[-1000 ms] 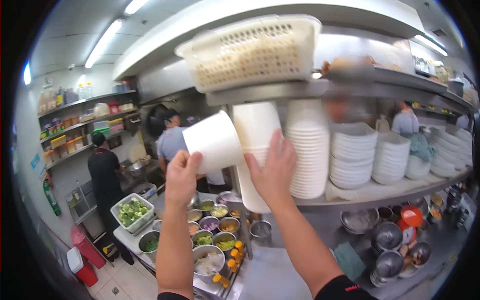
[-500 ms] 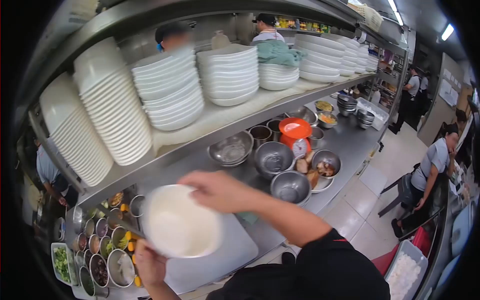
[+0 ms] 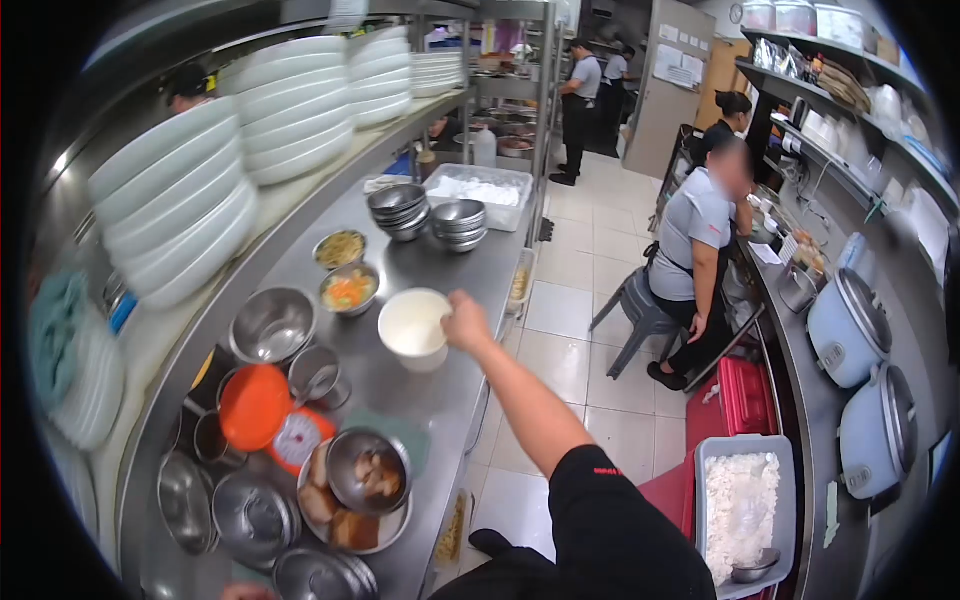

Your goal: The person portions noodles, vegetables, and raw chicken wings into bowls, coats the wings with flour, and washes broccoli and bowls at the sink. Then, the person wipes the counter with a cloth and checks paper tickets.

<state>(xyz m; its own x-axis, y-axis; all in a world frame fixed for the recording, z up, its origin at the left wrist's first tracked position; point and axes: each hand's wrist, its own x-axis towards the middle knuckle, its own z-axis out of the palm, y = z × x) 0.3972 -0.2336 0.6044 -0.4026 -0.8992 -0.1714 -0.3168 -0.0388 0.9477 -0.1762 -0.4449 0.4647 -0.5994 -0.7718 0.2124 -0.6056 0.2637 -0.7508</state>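
My right hand (image 3: 466,322) grips the rim of a white bowl (image 3: 413,345) from its right side, out over the steel counter. No food shows inside the bowl. Just beyond it stand a metal bowl of orange and yellow shreds (image 3: 350,290) and another with yellowish strips (image 3: 340,249). Of my left hand (image 3: 248,592), only a sliver shows at the bottom edge, near the stacked metal bowls (image 3: 320,578); its fingers are cut off from view.
An orange scale (image 3: 296,438) stands beside a plate of meat pieces (image 3: 352,530) and a metal bowl (image 3: 369,470). White bowls (image 3: 180,200) are stacked on the shelf. Right of the aisle, a person (image 3: 695,235) sits on a grey stool (image 3: 638,315); a rice tub (image 3: 742,510) is nearer.
My view has swung right along the counter. My right hand has carried the white bowl toward the far end, and my left hand has come off it.
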